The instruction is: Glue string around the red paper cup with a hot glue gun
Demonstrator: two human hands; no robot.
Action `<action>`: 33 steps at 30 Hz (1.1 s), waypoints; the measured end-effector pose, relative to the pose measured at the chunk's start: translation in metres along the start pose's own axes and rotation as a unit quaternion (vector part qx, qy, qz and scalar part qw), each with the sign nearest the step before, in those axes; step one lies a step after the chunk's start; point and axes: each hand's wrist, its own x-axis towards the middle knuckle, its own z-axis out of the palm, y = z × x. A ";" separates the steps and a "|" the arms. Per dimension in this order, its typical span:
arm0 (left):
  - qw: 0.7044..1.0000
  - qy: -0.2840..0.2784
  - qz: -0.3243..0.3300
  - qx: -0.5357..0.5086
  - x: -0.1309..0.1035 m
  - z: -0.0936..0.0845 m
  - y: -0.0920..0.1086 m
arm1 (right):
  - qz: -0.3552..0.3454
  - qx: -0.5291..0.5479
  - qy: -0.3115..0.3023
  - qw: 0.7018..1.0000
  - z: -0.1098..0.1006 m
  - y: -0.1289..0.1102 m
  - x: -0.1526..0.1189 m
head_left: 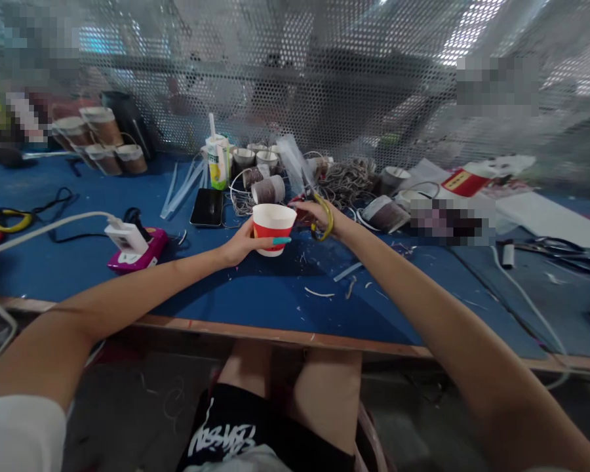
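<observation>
A white paper cup with a red band [274, 231] is held upright just above the blue table. My left hand [244, 244] is closed around its left side, with a turquoise-nailed thumb across the front. Close to the cup's right rim, my right hand [316, 213] is closed on scissors with yellow loop handles [328, 226]. The blades are blurred and partly hidden by the fingers, so I cannot tell whether they touch the cup. Behind the cup lies a brown-and-white paper cup on its side [269, 190].
A black phone [207, 208] and a drink carton with a straw [218, 160] stand behind left. Tangled grey cord [350, 178] lies behind right. A purple power adapter [138, 251] sits left, black scissors [563, 249] right. The table's wooden front edge [275, 334] runs before my lap.
</observation>
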 end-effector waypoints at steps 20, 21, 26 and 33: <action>0.987 -0.037 -0.084 -0.133 -0.004 0.004 0.014 | -0.150 0.033 0.167 0.974 0.025 -0.006 -0.003; 0.988 -0.029 -0.084 -0.124 -0.003 0.004 0.014 | -0.153 0.025 0.166 0.974 0.022 -0.004 -0.004; 0.988 0.014 -0.086 -0.129 -0.004 0.003 0.016 | -0.161 -0.015 0.213 0.963 -0.012 0.005 -0.006; 0.987 0.124 -0.044 -0.092 0.005 -0.001 0.017 | -0.174 -0.064 0.289 0.939 -0.055 0.019 -0.011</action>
